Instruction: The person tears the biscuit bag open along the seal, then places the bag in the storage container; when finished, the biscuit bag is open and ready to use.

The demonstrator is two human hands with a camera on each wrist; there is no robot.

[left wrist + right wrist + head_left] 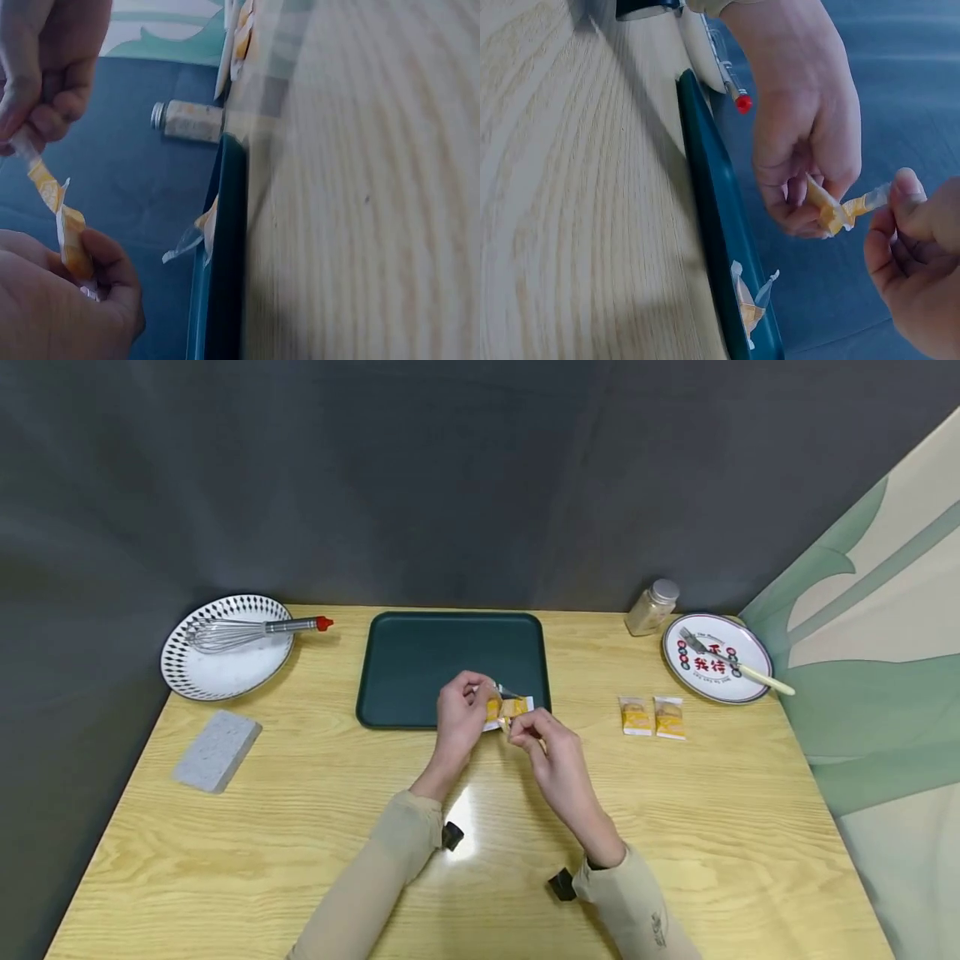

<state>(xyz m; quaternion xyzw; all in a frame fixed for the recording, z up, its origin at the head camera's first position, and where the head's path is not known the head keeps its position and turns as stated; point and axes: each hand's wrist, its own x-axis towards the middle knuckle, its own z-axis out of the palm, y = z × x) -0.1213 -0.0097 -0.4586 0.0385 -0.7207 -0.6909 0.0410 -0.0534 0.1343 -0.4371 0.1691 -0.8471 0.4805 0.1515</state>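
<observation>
"Walk me across the counter, left first."

"From my remote seat I have a patterned plate with a whisk lying across it, red handle end past the rim. Nearer the person sits a grey block. Then, in the middle, the dark green tray."

"And the hands?"

"By the tray's near edge. The left hand has its fingers clamped on a small yellow packet, held up above the tray. The right hand has its fingers pinched on the clear end of that same wrapper, drawn into a twisted strip between them. A second packet lies in the tray; my wrist views are too soft to tell whether it's full."

"What worries you?"

"A sharp tug, I'd say, could split the wrapper all at once and throw the contents over that near edge. Too hard a left squeeze might crush them. The film looks slick, too, so the right fingers could slide off."

"Further right?"

"Two more packets side by side on the counter, a capped jar behind them, then a white plate with a fork overhanging its rim. A passing sleeve might catch that handle."
</observation>
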